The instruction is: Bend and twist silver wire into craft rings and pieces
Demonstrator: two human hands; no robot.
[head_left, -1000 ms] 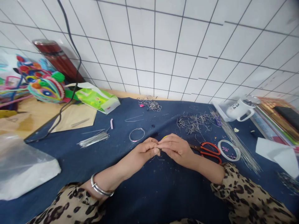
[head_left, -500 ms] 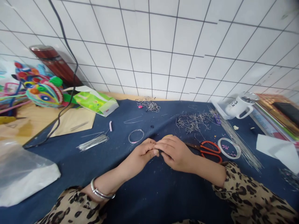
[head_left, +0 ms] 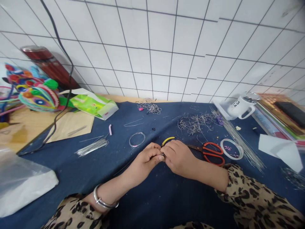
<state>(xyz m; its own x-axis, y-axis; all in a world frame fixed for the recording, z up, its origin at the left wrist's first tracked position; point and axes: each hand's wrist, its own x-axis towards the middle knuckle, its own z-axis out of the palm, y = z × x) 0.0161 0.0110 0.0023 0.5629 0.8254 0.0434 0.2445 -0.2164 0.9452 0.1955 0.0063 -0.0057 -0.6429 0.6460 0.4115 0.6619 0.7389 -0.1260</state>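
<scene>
My left hand [head_left: 150, 160] is closed in a pinch, thumb against fingers. My right hand [head_left: 179, 156] meets it fingertip to fingertip, also pinched. Between the fingertips shows a small bit of thin metal wire [head_left: 163, 154]; most of it is hidden by the fingers. A faint thin line trails down-left from behind my left hand. Just behind the hands lies a curved yellow handle [head_left: 168, 140], partly covered by my right hand. Scissors with orange handles [head_left: 213, 153] rest beside my right wrist. A coiled wire ring [head_left: 137, 139] lies up-left of my left hand.
Straight wires [head_left: 92, 146] lie left, with more [head_left: 240, 143] at right. Tangled wire scraps [head_left: 196, 123] sit behind. A round dish [head_left: 222, 149] holds pink beads. Also around are a white mug [head_left: 241, 107], a green packet [head_left: 92, 106] and a plastic bag [head_left: 26, 187].
My fingers have shifted slightly in their pinch, and my right hand has turned a little. More of the yellow handle shows behind them. The whole view has moved slightly.
</scene>
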